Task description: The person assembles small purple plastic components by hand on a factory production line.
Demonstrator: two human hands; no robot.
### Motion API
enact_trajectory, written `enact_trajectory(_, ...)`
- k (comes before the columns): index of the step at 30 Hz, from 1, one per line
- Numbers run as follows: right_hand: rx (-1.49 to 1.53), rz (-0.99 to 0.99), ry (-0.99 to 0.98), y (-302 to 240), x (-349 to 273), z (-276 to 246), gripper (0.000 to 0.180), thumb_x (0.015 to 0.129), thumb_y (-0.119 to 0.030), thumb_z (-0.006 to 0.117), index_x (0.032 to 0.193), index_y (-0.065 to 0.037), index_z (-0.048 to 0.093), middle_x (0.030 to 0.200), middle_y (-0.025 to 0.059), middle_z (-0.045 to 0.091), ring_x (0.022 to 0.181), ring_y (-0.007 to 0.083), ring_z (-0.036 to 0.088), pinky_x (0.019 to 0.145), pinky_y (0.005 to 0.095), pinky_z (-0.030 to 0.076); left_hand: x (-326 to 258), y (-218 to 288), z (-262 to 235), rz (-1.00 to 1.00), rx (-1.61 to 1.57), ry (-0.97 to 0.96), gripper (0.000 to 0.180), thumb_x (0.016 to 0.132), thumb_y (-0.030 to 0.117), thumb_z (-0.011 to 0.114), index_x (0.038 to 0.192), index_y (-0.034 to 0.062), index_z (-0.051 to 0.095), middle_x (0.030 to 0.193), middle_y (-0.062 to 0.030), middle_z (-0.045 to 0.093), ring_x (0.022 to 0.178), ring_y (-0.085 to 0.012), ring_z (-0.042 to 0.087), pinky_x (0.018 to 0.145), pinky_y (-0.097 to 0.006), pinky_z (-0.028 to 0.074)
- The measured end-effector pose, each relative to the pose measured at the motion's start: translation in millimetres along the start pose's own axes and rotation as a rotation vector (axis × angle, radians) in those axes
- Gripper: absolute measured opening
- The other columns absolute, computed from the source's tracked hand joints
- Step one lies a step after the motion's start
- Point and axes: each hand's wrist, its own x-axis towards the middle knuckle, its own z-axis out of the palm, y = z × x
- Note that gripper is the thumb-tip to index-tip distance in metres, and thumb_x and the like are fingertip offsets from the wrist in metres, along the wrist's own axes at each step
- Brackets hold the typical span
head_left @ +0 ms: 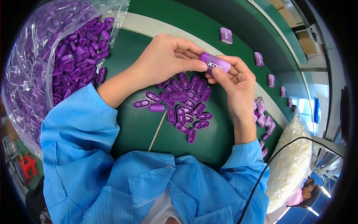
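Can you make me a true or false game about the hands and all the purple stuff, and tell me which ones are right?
1. The left hand and right hand hold the same purple case. True.
2. The loose pieces lying below the hands are yellow. False: those loose pieces are purple.
3. The person's sleeves are blue. True.
4. The big clear bag of purple pieces is on the person's right. False: that clear bag is on the left.
5. A red stool shows near the left edge. True.
6. The tabletop is bright orange. False: the tabletop is green.
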Motion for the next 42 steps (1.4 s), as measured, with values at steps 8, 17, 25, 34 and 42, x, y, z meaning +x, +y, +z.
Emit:
enact_trajectory(8,-0.053,-0.008,0.056,0.5,-5.9,3.3,0.025,0.080,0.003,0.062,0.104,0.006,0.053,0.092,0.0120,0.062,0.078,0.0130,0.061,0.071,0.0233,0.052,-12.6,1.8,16.0,0.210,0.320,0.166,0.028,0.076,0.006,0.068,0.102,-0.0028,0.062,0.083,-0.0136,0.067,0.075,-0.0161,0.065,0.067,-0.025,0.053)
enact_trajectory(17,-0.092,-0.143,0.144,11.8,-11.0,19.1,0.023,0.082,0.003,0.060,0.104,0.006,0.053,0.090,0.0123,0.063,0.076,0.0136,0.062,0.071,0.0243,0.052,-18.2,3.3,23.1,0.469,0.639,0.320,0.019,0.081,0.012,0.062,0.093,-0.0023,0.064,0.068,-0.0148,0.062,0.055,-0.0214,0.061,0.052,-0.029,0.047)
enact_trajectory(25,0.271,0.197,-0.162,2.5,-8.0,14.6,0.026,0.083,-0.002,0.060,0.107,0.004,0.053,0.089,0.0129,0.063,0.075,0.0170,0.064,0.068,0.0251,0.054,-2.5,5.8,10.4,-0.016,-0.054,0.198,0.045,0.094,0.038,0.041,0.075,0.0012,0.060,0.063,0.0005,0.050,0.061,-0.0064,0.046,0.057,-0.022,0.038)
enact_trajectory(34,0.143,0.232,-0.234,-6.0,-18.3,36.1,0.022,0.083,-0.001,0.059,0.104,0.004,0.053,0.089,0.0121,0.063,0.075,0.0144,0.063,0.067,0.0246,0.053,-6.5,14.1,29.0,-0.191,-0.518,0.225,0.054,0.094,0.047,0.031,0.084,0.0009,0.058,0.072,-0.0040,0.054,0.065,-0.0094,0.052,0.063,-0.022,0.046)
enact_trajectory(42,-0.120,-0.020,-0.009,-3.3,-32.7,57.4,0.024,0.084,0.001,0.056,0.107,0.007,0.051,0.086,0.0120,0.061,0.076,0.0147,0.062,0.067,0.0252,0.054,-5.0,5.7,30.4,0.179,-0.176,0.468,0.058,0.094,0.045,0.030,0.078,-0.0014,0.060,0.063,-0.0062,0.056,0.058,-0.0094,0.052,0.057,-0.021,0.042)
